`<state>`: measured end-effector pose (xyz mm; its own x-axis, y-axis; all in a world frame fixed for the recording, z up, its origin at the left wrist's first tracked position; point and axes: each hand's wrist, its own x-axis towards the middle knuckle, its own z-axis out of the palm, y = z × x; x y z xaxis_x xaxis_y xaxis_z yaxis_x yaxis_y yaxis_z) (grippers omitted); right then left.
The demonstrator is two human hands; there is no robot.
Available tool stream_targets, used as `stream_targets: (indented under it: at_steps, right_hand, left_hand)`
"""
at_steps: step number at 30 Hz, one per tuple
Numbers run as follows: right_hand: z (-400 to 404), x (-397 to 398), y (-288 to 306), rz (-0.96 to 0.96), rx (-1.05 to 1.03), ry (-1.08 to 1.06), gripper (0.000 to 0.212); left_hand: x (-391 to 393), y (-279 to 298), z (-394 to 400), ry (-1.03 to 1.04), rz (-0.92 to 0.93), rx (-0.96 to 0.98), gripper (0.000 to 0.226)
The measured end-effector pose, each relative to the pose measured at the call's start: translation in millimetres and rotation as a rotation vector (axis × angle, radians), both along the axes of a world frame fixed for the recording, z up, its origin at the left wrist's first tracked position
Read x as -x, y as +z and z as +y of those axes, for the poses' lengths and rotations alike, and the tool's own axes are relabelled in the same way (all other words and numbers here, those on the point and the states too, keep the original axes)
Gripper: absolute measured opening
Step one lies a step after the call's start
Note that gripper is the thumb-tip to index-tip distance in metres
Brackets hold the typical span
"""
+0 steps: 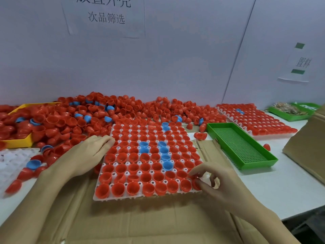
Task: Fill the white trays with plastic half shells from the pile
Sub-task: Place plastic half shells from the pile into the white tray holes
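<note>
Right hand [213, 180] pinches a red shell [195, 183] at the near right corner of the tray [103, 197]; left hand [89, 152], fingers straight, rests on the tray's left edge. Pile [73, 118] lies beyond the left hand.

left hand [89, 152]: flat, fingers straight | right hand [213, 184]: fingers curled, pinching

My right hand [209, 178] covers the near right corner of the white tray [105, 198], so I cannot tell whether my fingers pinch the red shell [194, 184] there or only touch it. My left hand [88, 152] hides part of the tray's left rim. The yellow bin [19, 142] lies half buried under the pile [84, 118] (its far side barely shows). The wall sign [105, 16] is cut off at the top edge.
</note>
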<state>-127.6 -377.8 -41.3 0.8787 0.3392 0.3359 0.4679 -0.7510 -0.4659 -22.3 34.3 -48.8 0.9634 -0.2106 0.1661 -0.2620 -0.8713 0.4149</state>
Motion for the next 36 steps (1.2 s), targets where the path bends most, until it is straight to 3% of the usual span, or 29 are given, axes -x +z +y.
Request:
stream_targets:
  at_steps: [8, 12, 14, 22, 26, 36]
  right_hand:
    - [5, -11, 39, 0.070, -0.035, 0.099, 0.014]
    - [11, -57, 57, -0.001, -0.106, 0.036, 0.024]
    - [15, -96, 57, -0.024, -0.115, -0.004, 0.017]
    - [51, -259, 35, -0.098, 0.105, -0.227, 0.021]
    - [58, -298, 28, 0.064, 0.244, -0.313, 0.025]
    - [57, -293, 33, -0.054, -0.187, -0.346, 0.023]
  left_hand:
    - [-1, -1, 0, 0.006, -0.006, -0.006, 0.068]
    - [-2, -4, 1, 0.005, -0.007, -0.008, 0.070]
    - [-2, -4, 1, 0.002, -0.011, -0.004, 0.068]
    - [-2, 0, 1, -0.005, -0.031, -0.023, 0.071]
    - [-1, -2, 1, -0.013, -0.059, -0.068, 0.074]
    - [-4, -3, 4, -0.001, -0.100, -0.086, 0.067]
